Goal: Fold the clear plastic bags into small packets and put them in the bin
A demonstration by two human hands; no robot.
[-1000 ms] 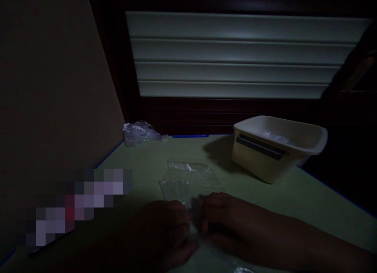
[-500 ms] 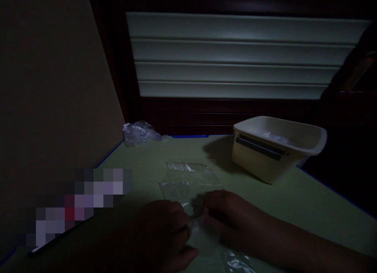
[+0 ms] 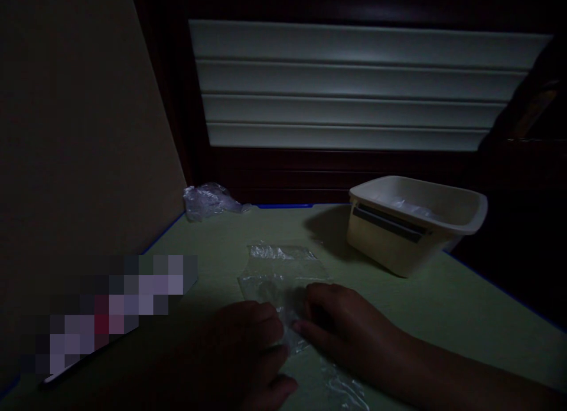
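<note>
A clear plastic bag [image 3: 286, 266] lies flat on the green tabletop in the middle, with a faint round outline inside its left part. My left hand [image 3: 259, 346] is at the bag's lower left edge with fingers curled on the film; its thumb shows lower down. Across from it, my right hand [image 3: 339, 316] is closed at the bag's lower right side, its thumb against the film. Palms and undersides of the fingers are hidden in the dim light. Another crinkled piece of clear plastic [image 3: 345, 390] lies below my right wrist.
A cream plastic bin [image 3: 385, 245] with a dark handle stands at the right, clear plastic inside. A crumpled clear bag [image 3: 210, 201] lies in the far left corner. A blurred-out flat item [image 3: 117, 316] rests at the left. A slatted panel [image 3: 345, 98] rises behind the table.
The whitish translucent film between my hands has gone down, and the bag's lower edge now shows there. My right thumb has moved left and lies on the film. My left hand has hardly moved.
</note>
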